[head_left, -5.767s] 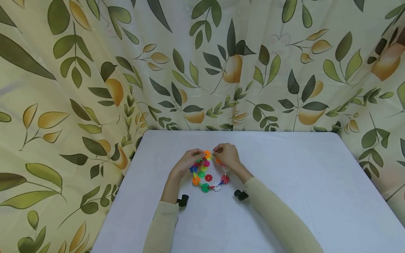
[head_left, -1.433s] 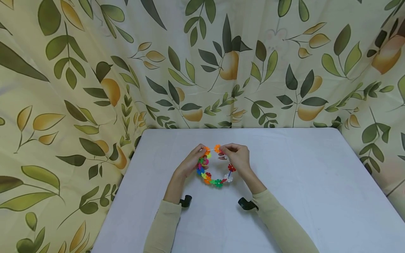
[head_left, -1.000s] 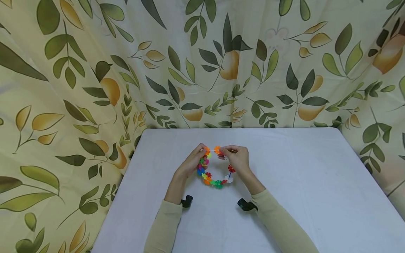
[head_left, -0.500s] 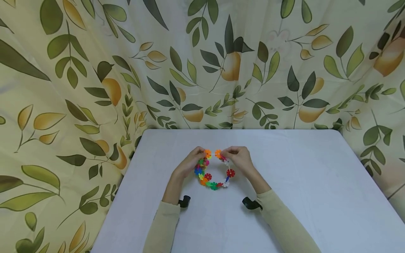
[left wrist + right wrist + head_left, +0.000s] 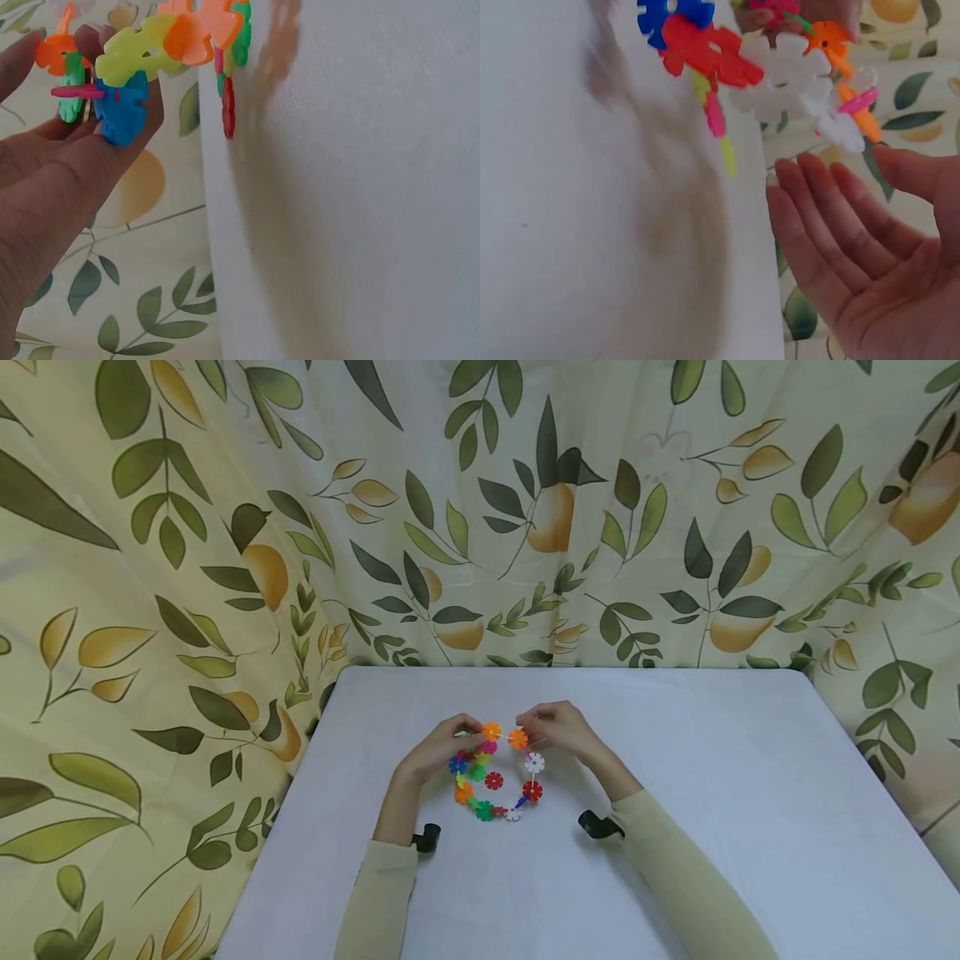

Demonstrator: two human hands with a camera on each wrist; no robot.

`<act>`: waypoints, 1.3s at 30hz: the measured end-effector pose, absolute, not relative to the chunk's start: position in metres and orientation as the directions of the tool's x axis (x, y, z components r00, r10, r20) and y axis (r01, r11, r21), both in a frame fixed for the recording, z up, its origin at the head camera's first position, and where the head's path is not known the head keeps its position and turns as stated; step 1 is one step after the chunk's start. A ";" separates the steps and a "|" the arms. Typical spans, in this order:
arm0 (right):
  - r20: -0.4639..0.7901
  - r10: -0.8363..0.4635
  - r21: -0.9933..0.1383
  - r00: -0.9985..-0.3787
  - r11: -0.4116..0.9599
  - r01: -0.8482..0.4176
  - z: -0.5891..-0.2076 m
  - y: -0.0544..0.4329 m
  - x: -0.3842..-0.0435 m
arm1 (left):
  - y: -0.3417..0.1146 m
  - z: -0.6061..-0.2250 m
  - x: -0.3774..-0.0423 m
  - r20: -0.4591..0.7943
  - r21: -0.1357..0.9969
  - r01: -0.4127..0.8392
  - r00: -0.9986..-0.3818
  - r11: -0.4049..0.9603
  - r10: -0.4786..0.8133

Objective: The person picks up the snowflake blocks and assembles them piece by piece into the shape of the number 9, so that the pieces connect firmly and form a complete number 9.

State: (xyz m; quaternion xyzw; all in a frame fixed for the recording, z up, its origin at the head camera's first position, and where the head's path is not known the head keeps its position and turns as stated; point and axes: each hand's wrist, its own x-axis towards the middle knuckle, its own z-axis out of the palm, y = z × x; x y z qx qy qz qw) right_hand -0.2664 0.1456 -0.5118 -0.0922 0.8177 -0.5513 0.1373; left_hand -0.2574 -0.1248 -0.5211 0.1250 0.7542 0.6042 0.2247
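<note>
A ring of interlocking plastic snowflake discs (image 5: pixel 485 811), in several colours, hangs above the white table. At its far side, two orange discs (image 5: pixel 517 739) are joined by a white disc seen edge-on. My left hand (image 5: pixel 437 750) grips the ring's far left part, with fingers and thumb about an orange disc (image 5: pixel 56 54) and a green one (image 5: pixel 72 88). Blue and yellow discs (image 5: pixel 135 51) lie nearer the left wrist camera. Beside the right orange disc is my right hand (image 5: pixel 558 728); in the right wrist view its fingers (image 5: pixel 832 217) are loosely extended, apart from the discs.
The white-covered table (image 5: pixel 675 777) reaches back to a leaf-and-fruit patterned curtain (image 5: pixel 480 527). A red disc (image 5: pixel 493 781) shows within the ring's outline. Black wrist cameras (image 5: pixel 597 825) sit on both forearms. The ring casts a shadow on the cloth.
Earlier my right hand pinched the discs by the right orange one; now it has let go and drawn slightly right. The ring has come down and left. A white disc now bridges the orange discs.
</note>
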 end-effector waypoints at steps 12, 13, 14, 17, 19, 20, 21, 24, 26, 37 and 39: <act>-0.066 -0.426 -0.616 -0.902 0.729 -0.299 -0.535 0.115 -0.312 | -0.138 -0.520 -0.261 -0.159 0.980 -0.061 -0.816 0.191 0.556; -0.066 -0.440 -0.598 -0.896 0.736 -0.318 -0.536 0.113 -0.313 | -0.138 -0.520 -0.261 -0.162 0.979 -0.061 -0.811 0.194 0.562; -0.065 -0.452 -0.585 -0.890 0.739 -0.333 -0.536 0.111 -0.314 | -0.138 -0.520 -0.261 -0.164 0.979 -0.062 -0.809 0.196 0.564; -0.052 -0.477 -0.550 -0.877 0.747 -0.374 -0.537 0.105 -0.314 | -0.138 -0.521 -0.262 -0.170 0.978 -0.068 -0.806 0.197 0.568; -0.034 -0.483 -0.539 -0.875 0.746 -0.391 -0.538 0.103 -0.313 | -0.138 -0.521 -0.262 -0.171 0.978 -0.069 -0.808 0.198 0.564; -0.026 -0.478 -0.546 -0.878 0.743 -0.388 -0.538 0.102 -0.312 | -0.138 -0.521 -0.262 -0.171 0.978 -0.070 -0.808 0.197 0.563; -0.019 -0.475 -0.552 -0.880 0.739 -0.387 -0.538 0.101 -0.312 | -0.138 -0.521 -0.262 -0.170 0.978 -0.069 -0.809 0.197 0.563; -0.005 -0.436 -0.600 -0.900 0.721 -0.346 -0.538 0.101 -0.311 | -0.138 -0.520 -0.261 -0.168 0.978 -0.063 -0.810 0.201 0.562; 0.001 -0.408 -0.643 -0.913 0.699 -0.313 -0.538 0.104 -0.310 | -0.137 -0.519 -0.261 -0.164 0.978 -0.058 -0.808 0.200 0.566; 0.019 -0.266 -0.861 -0.964 0.485 -0.151 -0.522 0.116 -0.298 | -0.131 -0.520 -0.261 -0.155 0.978 -0.048 -0.822 0.205 0.548; 0.022 -0.247 -0.897 -0.969 0.424 -0.129 -0.516 0.117 -0.295 | -0.130 -0.521 -0.260 -0.157 0.977 -0.050 -0.825 0.207 0.543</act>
